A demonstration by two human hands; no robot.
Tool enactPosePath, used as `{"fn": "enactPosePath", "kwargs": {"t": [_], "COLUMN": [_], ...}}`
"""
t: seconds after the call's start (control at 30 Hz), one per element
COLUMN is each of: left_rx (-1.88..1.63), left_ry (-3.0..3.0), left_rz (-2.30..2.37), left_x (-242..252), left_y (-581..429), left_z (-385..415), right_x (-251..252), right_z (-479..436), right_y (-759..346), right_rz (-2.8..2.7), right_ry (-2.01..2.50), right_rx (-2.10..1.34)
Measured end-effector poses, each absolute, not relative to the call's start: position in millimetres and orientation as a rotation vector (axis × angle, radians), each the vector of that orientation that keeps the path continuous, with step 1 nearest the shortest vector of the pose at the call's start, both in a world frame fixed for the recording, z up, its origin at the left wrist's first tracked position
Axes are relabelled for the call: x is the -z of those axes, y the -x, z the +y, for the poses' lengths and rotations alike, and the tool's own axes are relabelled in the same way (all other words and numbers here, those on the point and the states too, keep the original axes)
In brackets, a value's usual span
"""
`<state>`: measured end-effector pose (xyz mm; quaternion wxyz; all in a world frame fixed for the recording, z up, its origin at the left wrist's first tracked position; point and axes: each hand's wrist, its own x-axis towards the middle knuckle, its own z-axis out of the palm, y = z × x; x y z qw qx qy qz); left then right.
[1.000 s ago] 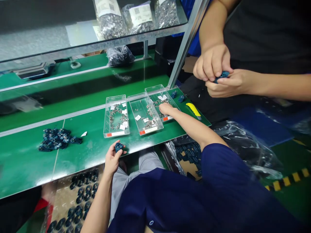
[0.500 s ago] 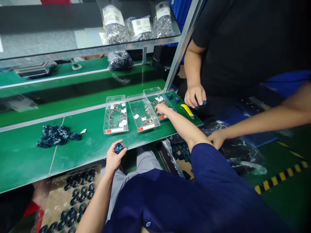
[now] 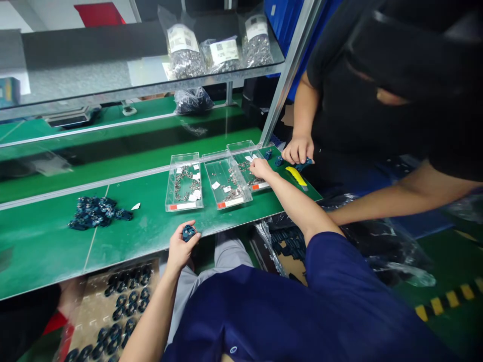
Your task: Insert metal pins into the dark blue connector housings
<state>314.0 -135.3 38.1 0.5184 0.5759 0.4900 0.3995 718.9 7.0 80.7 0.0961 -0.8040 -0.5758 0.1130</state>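
My left hand is closed around a small dark blue plastic part, held at the front edge of the green workbench. Fingertips of my right hand reach down, bunched together, into the rightmost clear plastic tray, which holds small metal pieces. What those fingers pinch, if anything, is hidden. Just left of it stand a middle clear tray and a left clear tray, both with small metal pieces and white paper scraps.
A pile of dark blue parts lies on the bench's left. At the right lies a yellow cutter, near a co-worker's hand holding a blue part. Below are boxes of parts. Bags of metal pieces sit on the shelf.
The view has shifted slightly, so the bench sits lower and farther right. My hands stay in the same places. The co-worker leans in, and their lower hand is now hidden behind my arm.
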Motion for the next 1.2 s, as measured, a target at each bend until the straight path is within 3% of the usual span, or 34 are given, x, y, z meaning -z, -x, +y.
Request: {"fn": "enactPosePath", "kwargs": {"t": [0.2,0.47,0.77,1.2], "left_rx": [-0.988,-1.179,-1.294,-1.138], "left_ry": [-1.402,-1.165,-1.088,-0.965], "left_rz": [1.115,0.956,0.902,0.805], "left_x": [-55,-78,-74,-75], "left_y": [-325,-342,-320,-282], "left_z": [-132,-136,-141,-142], "right_x": [-99,-107,-105,-128], "right_z": [-30,-113,-135,-130], "right_y": [-699,-570,-486,-472], "right_rz": [-1.502,-1.263,-1.319,-1.808], "right_ry": [2.094,1.22,1.136,0.95], "right_rx": [-0.306,-1.064,-1.41,-1.132]}}
